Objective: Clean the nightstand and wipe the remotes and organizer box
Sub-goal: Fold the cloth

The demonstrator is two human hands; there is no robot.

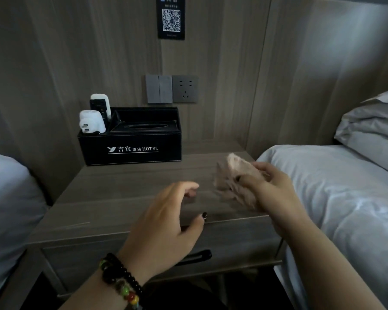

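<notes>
A grey wooden nightstand (121, 186) stands between two beds. At its back left sits a black organizer box (132, 148) with white hotel lettering and a tissue slot. Two remotes stand upright in its left compartment: a short white one (91, 121) in front, a taller white and black one (101, 105) behind. My right hand (271, 189) grips a crumpled pinkish cloth (235, 175), blurred, just above the nightstand's right side. My left hand (166, 222), with a bead bracelet on the wrist, hovers over the front middle of the top, fingers apart and holding nothing.
A bed with white sheets (345, 198) and a pillow (372, 121) borders the right side; another bed (7, 209) is at the left. The panelled wall carries switches and a socket (171, 88) and a QR sign (171, 19). A drawer handle (197, 257) sits below the top.
</notes>
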